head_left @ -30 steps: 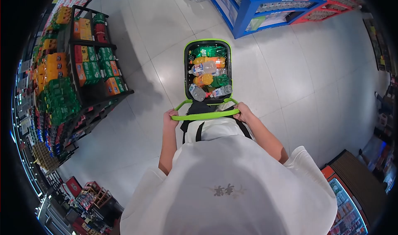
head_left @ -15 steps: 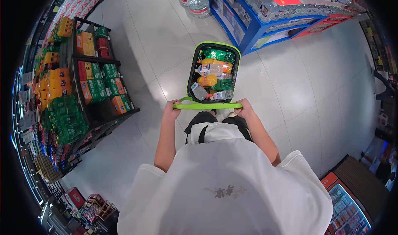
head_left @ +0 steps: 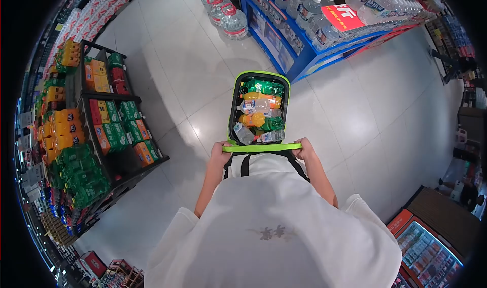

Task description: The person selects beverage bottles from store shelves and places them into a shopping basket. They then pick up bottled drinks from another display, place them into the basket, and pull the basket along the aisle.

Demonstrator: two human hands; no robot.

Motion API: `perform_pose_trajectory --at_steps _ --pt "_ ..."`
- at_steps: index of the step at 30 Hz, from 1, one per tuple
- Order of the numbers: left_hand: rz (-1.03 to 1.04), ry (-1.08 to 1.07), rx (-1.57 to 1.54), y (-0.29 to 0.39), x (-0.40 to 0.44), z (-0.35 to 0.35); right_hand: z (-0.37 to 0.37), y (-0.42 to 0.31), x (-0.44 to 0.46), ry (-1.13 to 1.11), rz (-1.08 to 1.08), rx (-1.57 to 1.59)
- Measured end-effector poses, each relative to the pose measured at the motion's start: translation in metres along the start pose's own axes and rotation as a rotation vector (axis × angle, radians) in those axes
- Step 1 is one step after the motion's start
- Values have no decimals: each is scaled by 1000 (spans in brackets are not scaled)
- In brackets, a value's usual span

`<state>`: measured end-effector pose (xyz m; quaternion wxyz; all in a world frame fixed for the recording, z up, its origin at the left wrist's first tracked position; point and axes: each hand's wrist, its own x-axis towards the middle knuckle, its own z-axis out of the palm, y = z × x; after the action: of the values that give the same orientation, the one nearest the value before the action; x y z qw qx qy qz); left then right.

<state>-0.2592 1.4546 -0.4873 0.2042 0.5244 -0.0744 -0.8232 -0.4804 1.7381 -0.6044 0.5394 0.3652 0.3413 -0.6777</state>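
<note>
A black shopping basket (head_left: 231, 116) with a lime-green rim stands in front of me, holding several drink bottles. Among them are a green bottle (head_left: 264, 87), an orange bottle (head_left: 252, 119) and a clear bottle (head_left: 255, 106). The green handle (head_left: 261, 148) crosses the near end of the basket, close to my waist. At its left end, my left hand (head_left: 220, 151) is closed around it. My right hand (head_left: 305, 149) grips the right end the same way. Whatever lies under the upper bottles is hidden.
On the left stands a black shelf rack (head_left: 144, 162) with drink cartons and bottle packs. Ahead, a blue display stand (head_left: 297, 71) carries bottled water, with large water jugs (head_left: 234, 22) beside it. A lit fridge (head_left: 428, 247) is at the lower right. Pale tiles (head_left: 350, 110) cover the floor.
The basket, handle and both hands sit lower in view, the handle closer to my body. The blue stand and jugs show more fully. Both hands keep their hold.
</note>
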Motion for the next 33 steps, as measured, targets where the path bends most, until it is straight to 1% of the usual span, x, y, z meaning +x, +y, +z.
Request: perform_pose_trajectory --at_steps 3,6,9,12,13,15,16,17,20,21,22,24,26,28,29,31,32,33 --pt "-8 -101 16 -13 11 -14 -2 -5 -11 21 -71 -16" --pt "1 -73 57 -24 28 -25 0 -10 -17 37 -116 -12" --pt "-41 -142 148 -37 32 -37 -2 -18 -17 74 -167 11" --pt "-127 -122 374 -53 53 -43 -14 -33 -21 111 -233 10" --pt "-138 -163 506 -55 46 -36 -20 -40 -5 116 -232 -23" --pt "-130 -53 428 -76 37 -14 -22 -68 5 119 -258 -120" --pt "-123 -1 391 -81 41 -14 -16 -77 4 116 -273 -166" --pt "-296 -21 162 -84 73 -28 -10 -84 6 113 -292 -169" --pt "-136 23 127 -104 32 -6 -2 -96 15 89 -320 -201" --pt "-151 48 116 -108 35 -10 -10 -102 19 75 -317 -240" --pt "-206 27 53 -113 46 -20 -18 -103 18 64 -313 -278" --pt "-331 -7 -81 -123 62 -53 -37 -91 3 50 -348 -239" --pt "153 -609 662 -136 112 -118 -52 -75 -16 49 -390 -212" --pt "475 -886 1134 -138 96 -134 -58 -65 -33 59 -429 -207" --pt "540 -872 1247 -136 80 -136 -60 -58 -45 94 -469 -219" --pt "331 -605 979 -141 58 -125 -62 -50 -56 125 -467 -280" --pt "258 -469 817 -144 47 -120 -62 -43 -61 136 -470 -313" --pt "29 -329 546 -138 43 -118 -64 -35 -63 147 -475 -277"
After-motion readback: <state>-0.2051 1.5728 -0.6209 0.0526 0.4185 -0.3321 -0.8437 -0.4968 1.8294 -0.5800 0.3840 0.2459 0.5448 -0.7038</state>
